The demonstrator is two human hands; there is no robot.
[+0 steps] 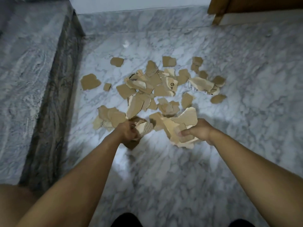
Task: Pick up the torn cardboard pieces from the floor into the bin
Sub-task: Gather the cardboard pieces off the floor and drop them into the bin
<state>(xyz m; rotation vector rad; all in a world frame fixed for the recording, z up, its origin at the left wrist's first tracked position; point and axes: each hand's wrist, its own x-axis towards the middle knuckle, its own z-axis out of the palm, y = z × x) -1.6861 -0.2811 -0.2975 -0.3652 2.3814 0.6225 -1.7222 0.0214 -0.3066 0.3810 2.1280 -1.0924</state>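
Several torn brown cardboard pieces lie scattered on the marble floor, some with printed labels. My left hand grips a small bunch of cardboard scraps at the near edge of the pile. My right hand holds a stack of larger pale cardboard pieces, thumb on top. No bin is in view.
A raised marble ledge with a dark side face runs along the left. Wooden furniture stands at the far right corner. A white wall base closes the back. Dark shapes sit at the bottom edge.
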